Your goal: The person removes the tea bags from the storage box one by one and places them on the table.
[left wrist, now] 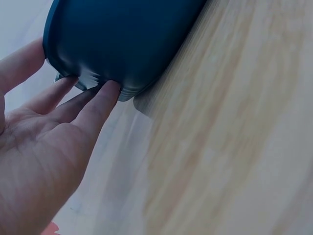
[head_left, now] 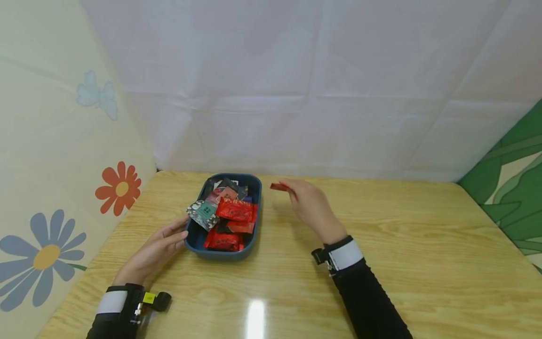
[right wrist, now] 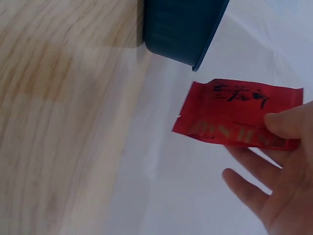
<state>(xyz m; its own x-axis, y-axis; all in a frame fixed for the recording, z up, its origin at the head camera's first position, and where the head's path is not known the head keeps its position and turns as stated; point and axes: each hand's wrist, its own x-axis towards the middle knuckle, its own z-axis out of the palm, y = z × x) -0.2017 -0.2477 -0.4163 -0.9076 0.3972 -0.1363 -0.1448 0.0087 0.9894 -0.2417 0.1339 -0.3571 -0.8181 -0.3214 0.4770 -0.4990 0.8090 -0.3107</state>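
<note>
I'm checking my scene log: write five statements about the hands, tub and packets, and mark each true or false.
1. The right hand holds a red packet. True.
2. The left hand reaches inside the blue tub. False: its fingers touch the tub's outer side.
3. More red packets lie in the tub. True.
4. The held packet is over the tub. False: it is right of the tub.
5. The tub stands on a wood-grain table. True.
</note>
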